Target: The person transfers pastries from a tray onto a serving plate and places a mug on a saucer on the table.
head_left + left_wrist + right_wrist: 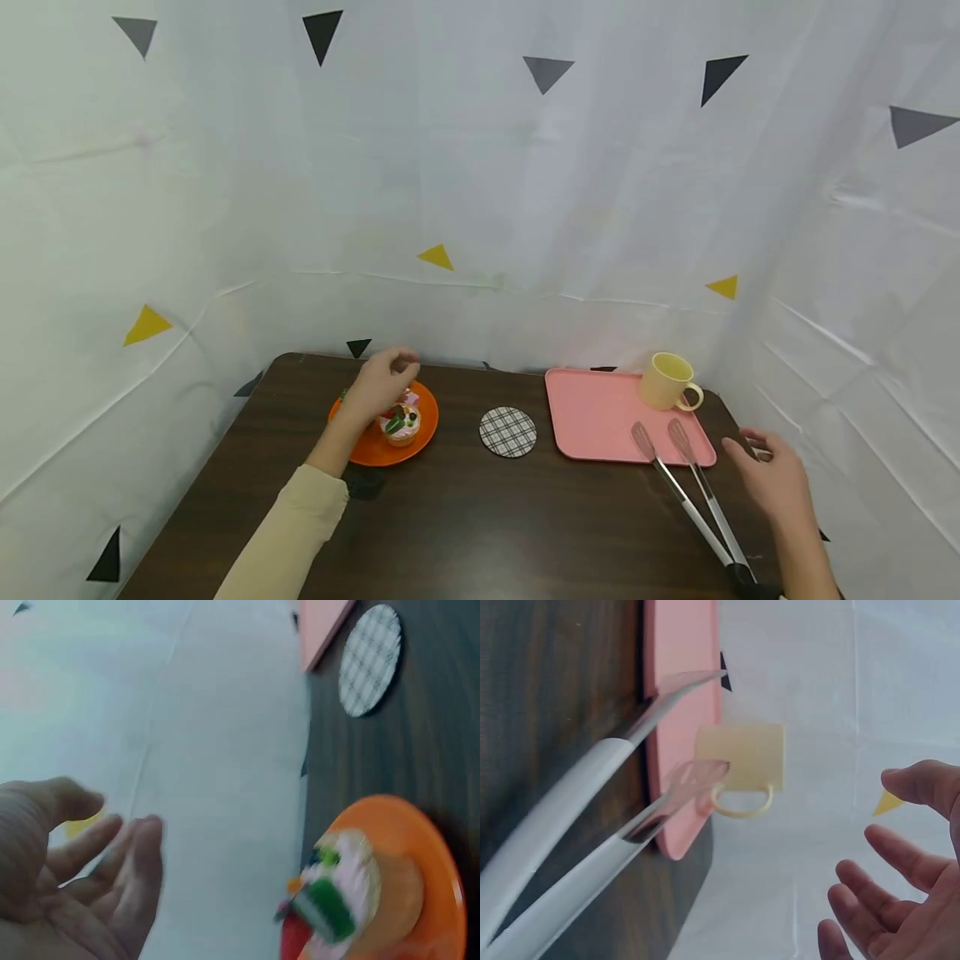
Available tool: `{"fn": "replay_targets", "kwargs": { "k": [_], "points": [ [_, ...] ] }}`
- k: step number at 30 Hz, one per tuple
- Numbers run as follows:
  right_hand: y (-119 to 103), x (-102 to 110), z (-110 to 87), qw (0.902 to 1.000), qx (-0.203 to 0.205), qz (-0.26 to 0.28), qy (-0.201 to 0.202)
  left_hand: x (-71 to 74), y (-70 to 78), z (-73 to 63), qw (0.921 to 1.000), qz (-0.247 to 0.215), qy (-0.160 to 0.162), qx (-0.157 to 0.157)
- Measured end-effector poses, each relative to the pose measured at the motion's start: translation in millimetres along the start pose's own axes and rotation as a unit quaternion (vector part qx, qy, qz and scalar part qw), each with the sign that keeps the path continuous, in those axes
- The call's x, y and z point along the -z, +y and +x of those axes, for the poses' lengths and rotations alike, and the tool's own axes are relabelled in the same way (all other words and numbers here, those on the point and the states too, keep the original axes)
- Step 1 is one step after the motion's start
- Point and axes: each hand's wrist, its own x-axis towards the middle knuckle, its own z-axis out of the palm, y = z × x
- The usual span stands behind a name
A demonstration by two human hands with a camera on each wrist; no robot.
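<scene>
On the left of the table, a toy cupcake (400, 423) with white icing and colourful toppings sits on an orange plate (431, 412). My left hand (381, 385) hovers above that plate, fingers loosely bent with nothing between them; the forearm hides part of the plate. The left wrist view shows the cupcake (349, 896) below and apart from the fingers. At the right, my right hand (776, 479) is held beside a pair of tongs (701, 508), fingers relaxed and holding nothing. The tongs' tips lie over the near edge of a pink tray (600, 417).
A yellow mug (665, 382) stands at the tray's back right corner, its handle to the right. Between plate and tray lies a round checked coaster (507, 432). White curtains with triangles (480, 167) enclose the table's back and sides.
</scene>
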Motion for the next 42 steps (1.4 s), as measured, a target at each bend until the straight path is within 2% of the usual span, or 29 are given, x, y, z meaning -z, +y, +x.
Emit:
{"fn": "replay_targets", "kwargs": {
  "k": [3,6,11,16,21,26,29,35,38,42],
  "points": [
    [-3,2,10.9,0.9999,0.001,0.001,-0.017,-20.1,3.9,1.5,0.9987,0.005,-0.05,0.01],
    [-5,1,23.6,0.9993,-0.002,0.004,-0.037,-39.8,8.0,3.9,0.9967,0.012,-0.078,0.018],
    [-7,-5,48.6,0.9978,-0.017,0.009,-0.063,-67.5,10.7,13.6,0.9944,0.037,-0.093,0.036],
    [-6,-16,75.5,0.9964,-0.026,-0.005,-0.08,-94.5,5.8,24.7,0.9911,0.074,-0.109,0.017],
    [-4,-29,96.6,0.9951,-0.008,-0.004,-0.098,-118.1,-0.2,32.9,0.9878,0.115,-0.104,0.006],
    [-2,-40,107.2,0.9943,0.002,0.002,-0.107,-133.1,-1.1,38.0,0.9848,0.145,-0.093,0.023],
    [0,-44,108.8,0.995,-0.013,0.015,-0.098,-141.1,-1.4,38.7,0.9839,0.153,-0.087,0.032],
    [0,-48,109.2,0.9967,-0.019,0.048,-0.062,-155.6,-3.9,41.5,0.9882,0.128,-0.075,0.038],
    [0,-47,109.2,0.9966,-0.011,0.052,-0.063,-163.0,-6.6,42.6,0.9898,0.111,-0.076,0.046],
    [2,-47,107.8,0.9954,-0.025,0.044,-0.081,-173.4,-13.2,40.0,0.9893,0.105,-0.081,0.061]
  ]
}}
